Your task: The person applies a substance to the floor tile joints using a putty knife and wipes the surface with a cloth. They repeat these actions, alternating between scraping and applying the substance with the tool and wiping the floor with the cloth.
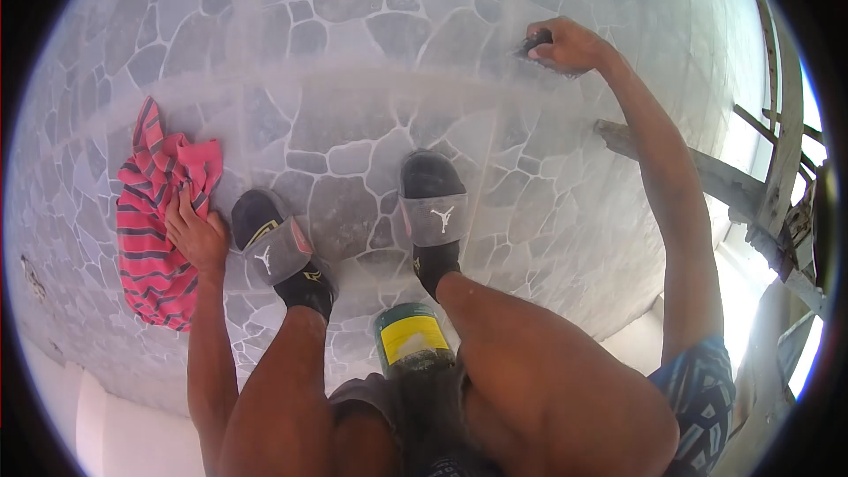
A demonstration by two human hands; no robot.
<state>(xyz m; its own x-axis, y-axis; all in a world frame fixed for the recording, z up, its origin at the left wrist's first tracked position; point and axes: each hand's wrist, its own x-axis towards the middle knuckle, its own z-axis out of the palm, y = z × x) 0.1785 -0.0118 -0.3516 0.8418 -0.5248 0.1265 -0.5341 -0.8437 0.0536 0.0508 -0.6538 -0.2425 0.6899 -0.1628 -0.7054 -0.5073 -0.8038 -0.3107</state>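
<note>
A pink cloth with dark stripes (157, 238) lies bunched on the stone-patterned floor (340, 212) at the left. My left hand (196, 231) rests on its right side with the fingers bent into the fabric. Far off at the upper right, my right hand (565, 46) is closed round a small dark object (535, 41) held against the floor. What that object is, I cannot make out. Its lower part is hidden by my fingers.
My feet in dark sandals (281, 252) stand on the floor between my hands. A green and yellow container (412, 336) is between my legs. Wooden poles (707, 168) jut in at the right, and a pale wall (115, 428) is at the lower left.
</note>
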